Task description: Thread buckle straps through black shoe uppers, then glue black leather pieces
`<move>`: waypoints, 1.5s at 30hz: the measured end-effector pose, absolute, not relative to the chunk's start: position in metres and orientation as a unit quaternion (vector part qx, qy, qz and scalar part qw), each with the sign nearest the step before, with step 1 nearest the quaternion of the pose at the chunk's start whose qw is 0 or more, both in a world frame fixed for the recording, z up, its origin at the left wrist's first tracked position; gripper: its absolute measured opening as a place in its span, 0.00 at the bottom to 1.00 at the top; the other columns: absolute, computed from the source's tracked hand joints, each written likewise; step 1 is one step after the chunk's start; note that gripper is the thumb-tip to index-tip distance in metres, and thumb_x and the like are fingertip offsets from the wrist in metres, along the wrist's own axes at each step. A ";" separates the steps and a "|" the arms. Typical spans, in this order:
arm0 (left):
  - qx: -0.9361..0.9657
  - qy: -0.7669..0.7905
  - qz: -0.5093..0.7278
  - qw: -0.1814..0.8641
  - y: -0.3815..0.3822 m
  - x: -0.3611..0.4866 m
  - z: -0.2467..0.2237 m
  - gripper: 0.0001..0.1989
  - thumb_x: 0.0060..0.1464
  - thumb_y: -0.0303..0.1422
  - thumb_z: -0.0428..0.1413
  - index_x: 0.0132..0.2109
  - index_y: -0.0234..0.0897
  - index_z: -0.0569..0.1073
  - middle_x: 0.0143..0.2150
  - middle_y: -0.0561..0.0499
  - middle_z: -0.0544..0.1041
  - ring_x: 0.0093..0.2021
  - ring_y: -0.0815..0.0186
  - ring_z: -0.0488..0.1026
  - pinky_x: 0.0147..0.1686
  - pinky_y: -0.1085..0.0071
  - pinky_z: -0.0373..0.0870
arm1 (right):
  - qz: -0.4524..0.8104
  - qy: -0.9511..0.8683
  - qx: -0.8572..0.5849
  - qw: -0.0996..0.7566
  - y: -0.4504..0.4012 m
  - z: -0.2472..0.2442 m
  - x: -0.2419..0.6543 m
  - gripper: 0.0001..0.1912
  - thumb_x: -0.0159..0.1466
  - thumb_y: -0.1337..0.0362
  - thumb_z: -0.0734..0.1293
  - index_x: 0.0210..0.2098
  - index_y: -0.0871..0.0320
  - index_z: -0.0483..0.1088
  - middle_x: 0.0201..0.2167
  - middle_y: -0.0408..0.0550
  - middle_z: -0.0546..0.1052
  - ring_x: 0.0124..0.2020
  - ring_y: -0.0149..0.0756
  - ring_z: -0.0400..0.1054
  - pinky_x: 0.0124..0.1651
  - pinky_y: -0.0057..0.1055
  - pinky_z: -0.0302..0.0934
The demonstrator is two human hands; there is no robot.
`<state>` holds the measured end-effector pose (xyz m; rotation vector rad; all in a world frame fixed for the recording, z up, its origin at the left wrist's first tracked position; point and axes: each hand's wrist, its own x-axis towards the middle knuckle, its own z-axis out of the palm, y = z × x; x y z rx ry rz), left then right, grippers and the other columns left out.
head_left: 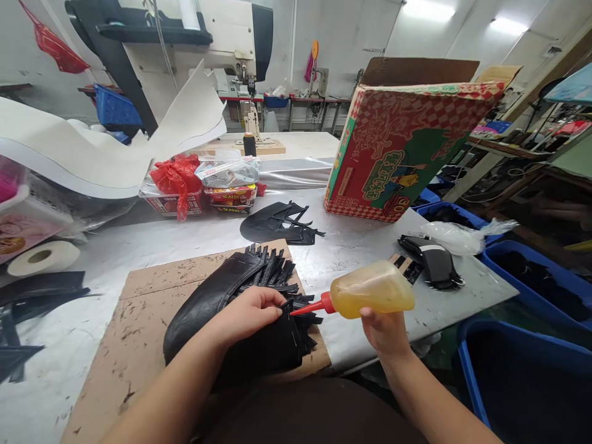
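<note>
A black leather piece [203, 302] with many cut strips along its right side lies on a cardboard sheet [115, 345] before me. My left hand [250, 314] pinches one black leather strip [287, 306] between thumb and fingers at that fringed side. In my right hand [386, 330] is a glue bottle [370, 290] of yellowish liquid, tipped on its side. Its red nozzle points left, and the tip is at the pinched strip; whether it touches, I cannot tell. Behind these, another black leather piece [263, 225] with strips rests on the table.
A red and green carton [398, 154] stands at the back right. Black leather parts [435, 262] and a clear plastic bag [462, 237] lie on the right. Blue bins [476, 376] flank the table's right edge. A paper roll [44, 258] sits left; a sewing machine [194, 55] stands behind.
</note>
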<state>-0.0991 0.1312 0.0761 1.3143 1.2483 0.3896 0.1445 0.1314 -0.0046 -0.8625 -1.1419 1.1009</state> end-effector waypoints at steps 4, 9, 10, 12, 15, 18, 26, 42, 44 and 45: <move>0.579 0.539 0.159 0.591 0.132 -0.100 0.076 0.10 0.40 0.33 0.50 0.30 0.35 0.72 0.22 0.57 0.67 0.24 0.71 0.59 0.25 0.74 0.53 | 0.480 -0.475 -0.370 0.638 0.133 0.004 0.140 0.20 0.48 0.50 0.74 0.36 0.55 0.72 0.32 0.48 0.77 0.34 0.41 0.72 0.36 0.35 0.69; 0.564 0.540 0.155 0.605 0.132 -0.101 0.074 0.11 0.40 0.35 0.50 0.31 0.35 0.71 0.22 0.57 0.66 0.24 0.70 0.59 0.25 0.74 0.53 | 0.517 -0.452 -0.376 0.622 0.134 0.012 0.137 0.21 0.46 0.50 0.75 0.34 0.54 0.72 0.31 0.47 0.76 0.33 0.41 0.71 0.37 0.37 0.69; 0.562 0.540 0.155 0.607 0.132 -0.101 0.074 0.11 0.40 0.35 0.51 0.31 0.35 0.71 0.22 0.57 0.66 0.24 0.70 0.59 0.25 0.74 0.54 | 0.526 -0.444 -0.378 0.619 0.134 0.013 0.137 0.22 0.44 0.50 0.76 0.34 0.53 0.72 0.30 0.47 0.76 0.32 0.42 0.71 0.36 0.38 0.69; 0.559 0.542 0.156 0.608 0.132 -0.100 0.074 0.11 0.39 0.36 0.51 0.31 0.35 0.71 0.22 0.57 0.66 0.23 0.70 0.59 0.25 0.74 0.54 | 0.539 -0.430 -0.382 0.616 0.134 0.015 0.137 0.23 0.42 0.50 0.76 0.34 0.53 0.71 0.29 0.47 0.76 0.31 0.43 0.71 0.36 0.39 0.69; 0.552 0.544 0.164 0.611 0.132 -0.099 0.076 0.11 0.38 0.36 0.52 0.30 0.35 0.71 0.23 0.57 0.67 0.24 0.70 0.60 0.25 0.74 0.55 | 0.552 -0.423 -0.382 0.609 0.133 0.016 0.137 0.26 0.41 0.49 0.76 0.34 0.54 0.69 0.28 0.46 0.75 0.31 0.43 0.71 0.37 0.41 0.68; 0.554 0.546 0.171 0.605 0.132 -0.098 0.079 0.09 0.37 0.35 0.52 0.29 0.36 0.70 0.23 0.58 0.67 0.24 0.70 0.61 0.27 0.74 0.57 | 0.563 -0.423 -0.375 0.603 0.133 0.015 0.138 0.26 0.41 0.49 0.76 0.34 0.54 0.69 0.28 0.46 0.74 0.31 0.43 0.70 0.37 0.40 0.68; 0.555 0.551 0.201 0.590 0.130 -0.100 0.079 0.09 0.38 0.34 0.53 0.30 0.37 0.73 0.29 0.55 0.75 0.33 0.65 0.69 0.35 0.72 0.65 | 0.594 -0.408 -0.361 0.592 0.133 0.011 0.140 0.30 0.39 0.48 0.77 0.37 0.53 0.68 0.28 0.44 0.74 0.30 0.40 0.69 0.37 0.40 0.68; 0.616 0.616 0.261 0.416 0.120 -0.136 0.083 0.18 0.50 0.41 0.52 0.45 0.37 0.73 0.45 0.48 0.77 0.46 0.58 0.73 0.48 0.66 0.67 | 0.699 -0.320 -0.314 0.558 0.176 0.002 0.148 0.28 0.41 0.43 0.74 0.36 0.52 0.73 0.31 0.44 0.77 0.29 0.37 0.70 0.22 0.26 0.64; 0.608 0.671 0.253 0.342 0.128 -0.151 0.084 0.18 0.51 0.42 0.50 0.45 0.36 0.72 0.46 0.46 0.77 0.46 0.57 0.72 0.48 0.64 0.66 | 0.716 -0.306 -0.297 0.552 0.185 0.008 0.138 0.27 0.41 0.45 0.75 0.36 0.52 0.73 0.32 0.43 0.78 0.29 0.35 0.71 0.20 0.23 0.63; 0.608 0.701 0.225 0.297 0.134 -0.157 0.084 0.19 0.51 0.41 0.50 0.46 0.36 0.72 0.47 0.45 0.76 0.47 0.56 0.71 0.49 0.63 0.66 | 0.727 -0.299 -0.286 0.548 0.190 0.010 0.132 0.26 0.41 0.46 0.76 0.36 0.52 0.73 0.33 0.43 0.78 0.29 0.34 0.71 0.20 0.22 0.63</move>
